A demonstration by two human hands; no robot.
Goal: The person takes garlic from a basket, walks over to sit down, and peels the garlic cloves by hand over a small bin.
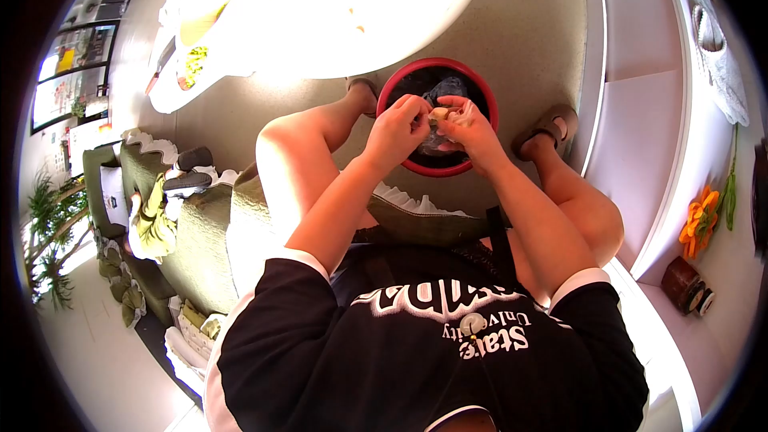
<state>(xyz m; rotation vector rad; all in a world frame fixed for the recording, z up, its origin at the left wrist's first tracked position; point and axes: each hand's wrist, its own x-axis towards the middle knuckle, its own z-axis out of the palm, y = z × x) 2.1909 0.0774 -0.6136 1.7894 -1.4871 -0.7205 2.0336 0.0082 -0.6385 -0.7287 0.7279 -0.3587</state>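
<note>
Two hands [400,131], right [475,134] pinching small pale lump [439,114], round red bin [382,96] beneath

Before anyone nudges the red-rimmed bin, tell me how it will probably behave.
The red-rimmed bin is probably stiff, since its rim keeps an even round shape. On the smooth-looking floor, a low push would likely slide it. It may be light for its size, as the rim looks thin, though its base and full contents are hidden.

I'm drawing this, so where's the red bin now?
In the head view, the red bin is on the floor, above and right of the picture's centre, between the shoes, beneath the left hand and right hand.
</note>
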